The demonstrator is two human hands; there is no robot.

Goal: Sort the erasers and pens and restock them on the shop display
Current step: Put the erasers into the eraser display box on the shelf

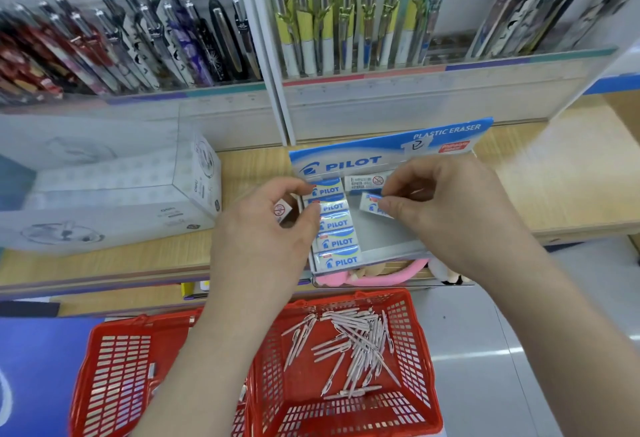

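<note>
A blue and white Pilot eraser display box (388, 156) stands on the wooden shelf. Its left column holds a row of several wrapped erasers (337, 240). My right hand (440, 208) pinches one eraser (370, 203) between thumb and fingers over the box's right column. Another eraser (367, 182) lies at the back of that column. My left hand (266, 232) is at the box's left edge, fingers curled around an eraser (281, 210) and touching the top of the row. Below, a red basket (415, 360) holds several white pens (356, 343).
A second red basket (114, 367) sits to the left. A white carton (110, 194) lies on the shelf, left of the eraser box. Clear bins of upright pens (346, 27) line the wall behind. Pink plush items (377, 277) hang under the shelf edge.
</note>
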